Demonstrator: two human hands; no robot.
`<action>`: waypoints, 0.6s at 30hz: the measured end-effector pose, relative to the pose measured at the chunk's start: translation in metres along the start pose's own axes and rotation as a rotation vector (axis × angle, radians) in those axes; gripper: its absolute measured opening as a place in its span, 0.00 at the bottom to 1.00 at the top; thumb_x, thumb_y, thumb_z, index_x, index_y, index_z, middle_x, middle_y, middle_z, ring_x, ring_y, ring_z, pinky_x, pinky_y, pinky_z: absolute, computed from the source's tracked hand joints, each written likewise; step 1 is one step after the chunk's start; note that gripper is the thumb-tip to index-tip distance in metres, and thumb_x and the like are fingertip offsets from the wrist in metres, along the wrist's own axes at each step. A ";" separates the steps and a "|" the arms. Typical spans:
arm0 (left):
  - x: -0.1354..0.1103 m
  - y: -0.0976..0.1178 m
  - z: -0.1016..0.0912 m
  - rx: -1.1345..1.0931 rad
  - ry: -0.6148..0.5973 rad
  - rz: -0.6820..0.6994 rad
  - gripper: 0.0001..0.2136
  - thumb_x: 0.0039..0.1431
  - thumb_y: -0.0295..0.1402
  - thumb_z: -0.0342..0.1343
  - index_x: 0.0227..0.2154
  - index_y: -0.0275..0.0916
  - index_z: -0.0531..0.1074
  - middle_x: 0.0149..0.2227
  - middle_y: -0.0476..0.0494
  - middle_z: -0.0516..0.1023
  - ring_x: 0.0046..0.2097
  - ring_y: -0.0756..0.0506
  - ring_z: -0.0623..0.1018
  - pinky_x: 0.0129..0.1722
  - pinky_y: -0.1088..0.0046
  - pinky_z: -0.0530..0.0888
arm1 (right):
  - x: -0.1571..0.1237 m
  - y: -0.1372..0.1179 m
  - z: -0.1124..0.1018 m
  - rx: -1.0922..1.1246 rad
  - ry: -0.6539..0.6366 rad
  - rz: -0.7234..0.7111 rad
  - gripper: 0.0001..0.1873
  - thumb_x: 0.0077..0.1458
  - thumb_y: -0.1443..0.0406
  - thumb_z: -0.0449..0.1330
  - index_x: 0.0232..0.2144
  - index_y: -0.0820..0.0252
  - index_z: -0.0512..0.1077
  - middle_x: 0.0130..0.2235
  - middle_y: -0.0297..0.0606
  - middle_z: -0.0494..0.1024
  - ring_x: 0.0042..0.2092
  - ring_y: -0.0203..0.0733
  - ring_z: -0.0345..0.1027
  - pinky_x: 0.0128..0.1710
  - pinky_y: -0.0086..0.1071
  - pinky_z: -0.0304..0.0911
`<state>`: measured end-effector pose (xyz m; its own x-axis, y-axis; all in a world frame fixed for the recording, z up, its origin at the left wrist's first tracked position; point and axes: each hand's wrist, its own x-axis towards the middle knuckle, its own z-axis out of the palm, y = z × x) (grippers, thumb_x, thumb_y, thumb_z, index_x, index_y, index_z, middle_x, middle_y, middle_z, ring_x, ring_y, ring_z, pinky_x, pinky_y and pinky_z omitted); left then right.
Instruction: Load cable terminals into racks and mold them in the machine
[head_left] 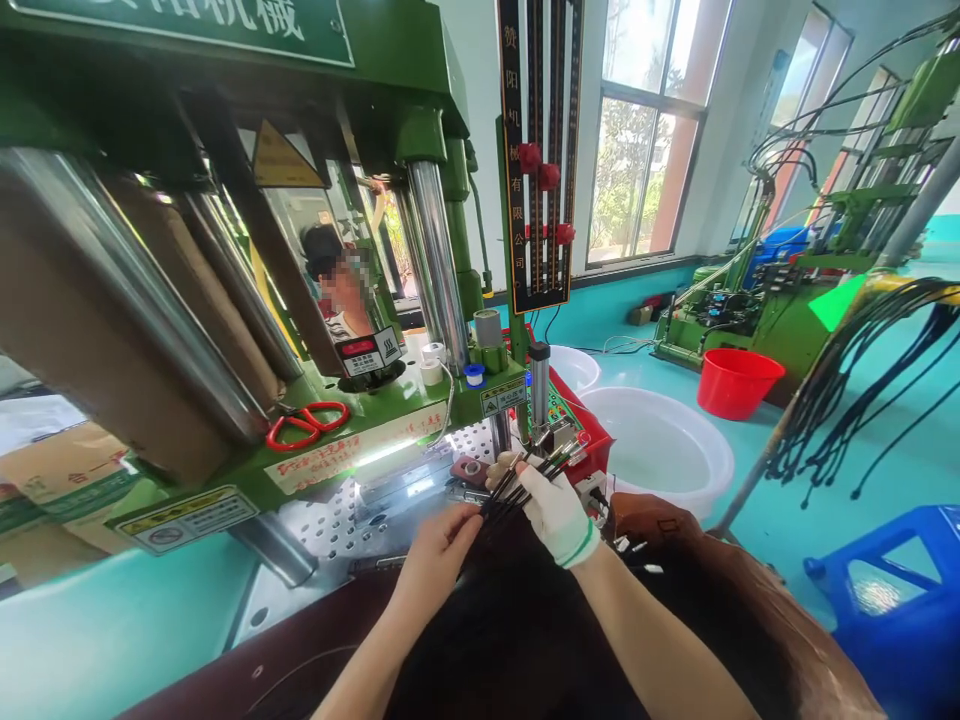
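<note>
My right hand (559, 515), in a white glove, is closed round a bundle of thin black cables (525, 480) whose metal tips fan out toward the machine. My bare left hand (439, 545) pinches the same cables lower down, fingers pressed together. Both hands hover over the perforated metal bed (330, 515) of a green press machine (225, 200). More black cable lies over my lap below the hands.
Red scissors (307, 425) lie on the green ledge. A white basin (660, 445), a red bucket (739, 382) and a blue stool (892, 590) stand on the teal floor to the right. Black cables (862, 370) hang from a rod. Another person is visible behind the machine columns.
</note>
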<state>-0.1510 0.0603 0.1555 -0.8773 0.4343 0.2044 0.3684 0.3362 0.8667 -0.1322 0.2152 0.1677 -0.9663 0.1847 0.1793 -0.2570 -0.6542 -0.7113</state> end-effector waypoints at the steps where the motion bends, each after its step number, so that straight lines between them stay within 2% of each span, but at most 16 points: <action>1: 0.003 0.000 0.002 0.019 0.013 0.004 0.10 0.53 0.39 0.50 0.30 0.39 0.73 0.28 0.48 0.75 0.34 0.45 0.72 0.34 0.72 0.66 | 0.000 0.000 -0.002 -0.020 0.011 -0.012 0.12 0.42 0.61 0.65 0.31 0.60 0.74 0.31 0.35 0.77 0.38 0.44 0.71 0.45 0.40 0.64; 6: 0.015 0.004 0.013 -0.140 0.049 -0.089 0.12 0.52 0.41 0.49 0.28 0.38 0.70 0.27 0.47 0.73 0.31 0.46 0.73 0.30 0.73 0.68 | -0.002 0.003 -0.016 -0.066 0.039 -0.046 0.11 0.41 0.60 0.66 0.30 0.59 0.75 0.31 0.34 0.77 0.38 0.43 0.70 0.45 0.40 0.63; 8: 0.019 0.012 0.018 -0.163 0.015 -0.090 0.11 0.53 0.41 0.48 0.28 0.38 0.69 0.28 0.47 0.73 0.31 0.47 0.72 0.29 0.74 0.68 | -0.004 0.006 -0.021 -0.073 0.031 -0.047 0.11 0.42 0.60 0.65 0.30 0.58 0.75 0.31 0.35 0.77 0.39 0.43 0.70 0.46 0.40 0.62; 14: 0.030 0.037 0.032 0.100 -0.084 0.058 0.11 0.56 0.36 0.44 0.24 0.38 0.66 0.23 0.49 0.69 0.29 0.49 0.68 0.30 0.73 0.64 | -0.007 0.009 -0.035 -0.086 0.013 -0.047 0.11 0.44 0.61 0.64 0.33 0.58 0.76 0.35 0.37 0.77 0.41 0.43 0.69 0.48 0.40 0.60; 16: 0.029 0.038 0.035 0.026 -0.236 0.027 0.11 0.56 0.37 0.44 0.23 0.38 0.64 0.24 0.48 0.70 0.28 0.49 0.69 0.29 0.74 0.65 | -0.007 0.004 -0.040 -0.072 0.005 0.000 0.11 0.45 0.61 0.63 0.34 0.58 0.75 0.36 0.38 0.78 0.42 0.43 0.69 0.49 0.40 0.59; 18: 0.023 0.037 0.038 -0.185 -0.450 -0.084 0.11 0.56 0.40 0.45 0.26 0.37 0.63 0.25 0.47 0.71 0.24 0.50 0.70 0.23 0.75 0.66 | -0.008 -0.005 -0.044 -0.053 -0.034 0.044 0.12 0.47 0.61 0.61 0.35 0.59 0.75 0.37 0.39 0.77 0.42 0.44 0.69 0.49 0.41 0.59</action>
<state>-0.1462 0.1144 0.1749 -0.6667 0.7436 -0.0508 0.2057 0.2491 0.9464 -0.1228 0.2492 0.1402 -0.9768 0.1312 0.1695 -0.2143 -0.6215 -0.7536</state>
